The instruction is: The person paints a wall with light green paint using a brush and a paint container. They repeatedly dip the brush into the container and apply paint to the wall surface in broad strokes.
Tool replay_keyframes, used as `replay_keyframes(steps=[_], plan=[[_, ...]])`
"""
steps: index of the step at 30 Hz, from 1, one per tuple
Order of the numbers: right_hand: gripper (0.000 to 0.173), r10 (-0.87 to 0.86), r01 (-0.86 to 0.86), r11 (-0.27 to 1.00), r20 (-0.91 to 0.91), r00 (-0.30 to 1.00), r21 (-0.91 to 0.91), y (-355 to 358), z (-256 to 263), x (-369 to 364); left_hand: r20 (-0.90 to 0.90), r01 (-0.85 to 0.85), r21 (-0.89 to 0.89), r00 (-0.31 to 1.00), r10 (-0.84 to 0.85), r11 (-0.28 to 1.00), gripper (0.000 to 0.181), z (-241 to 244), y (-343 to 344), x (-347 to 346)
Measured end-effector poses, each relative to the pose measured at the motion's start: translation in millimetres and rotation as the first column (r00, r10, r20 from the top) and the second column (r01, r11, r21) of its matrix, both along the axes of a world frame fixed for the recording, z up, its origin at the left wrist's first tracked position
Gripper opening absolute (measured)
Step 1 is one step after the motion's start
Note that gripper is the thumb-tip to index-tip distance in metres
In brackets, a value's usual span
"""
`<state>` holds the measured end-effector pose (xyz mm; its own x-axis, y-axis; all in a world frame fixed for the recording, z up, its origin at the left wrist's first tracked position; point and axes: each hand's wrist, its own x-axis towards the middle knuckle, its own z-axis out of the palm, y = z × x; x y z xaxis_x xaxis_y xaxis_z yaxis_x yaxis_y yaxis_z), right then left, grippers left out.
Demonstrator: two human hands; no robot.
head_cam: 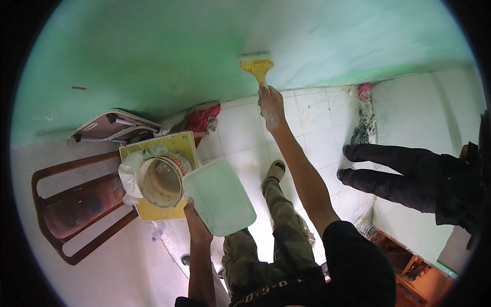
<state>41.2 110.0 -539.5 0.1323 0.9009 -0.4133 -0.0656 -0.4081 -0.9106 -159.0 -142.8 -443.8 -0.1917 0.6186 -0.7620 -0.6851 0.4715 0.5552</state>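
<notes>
My right hand [271, 105] grips the handle of a wide yellow paintbrush [257, 66]. Its bristles are at the green wall [153, 57], beside a whitish coated area that spreads to the right. My left hand [198, 220] holds a pale green rectangular plastic tub [220, 197] by its near left edge; whitish residue covers its inside. Directly left of the tub, a bucket [144, 180] with murky liquid inside stands on a yellow-topped surface [188, 144]. Pale smears mark the back of my right hand.
A brown wooden chair [82, 205] and a folding table [115, 126] stand at the left. Red cloth [201, 119] lies by the wall on white floor tiles [243, 134]. Another person in dark trousers [395, 159] stands at the right, near rubble [366, 119]. A wooden cabinet [414, 268] is lower right.
</notes>
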Motion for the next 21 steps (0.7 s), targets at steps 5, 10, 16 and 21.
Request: replay_keyframes(steps=[5,10,16,21], plan=[[0.028,-0.004,0.048,0.945,-0.135,0.991,0.324,-26.5,66.4,-2.5,0.022,0.011,0.039,1.000,-0.012,0.999,0.052,1.0,3.8,-1.9],[0.028,-0.024,-0.026,0.932,0.133,0.991,0.361,6.7,-47.0,6.2,0.064,-0.042,0.029,0.997,0.040,0.999,0.051,-24.1,-1.2,-5.9],[0.047,0.121,-0.166,0.985,0.481,0.868,0.052,2.6,-161.7,3.3,-0.034,-0.006,0.000,0.999,0.006,1.000,0.052,-22.7,-7.2,-4.0],[0.050,0.148,-0.108,0.987,0.401,0.904,-0.120,3.1,-240.9,28.2,-0.016,-0.001,-0.018,1.000,0.000,1.000,0.053,-18.8,3.6,8.7]])
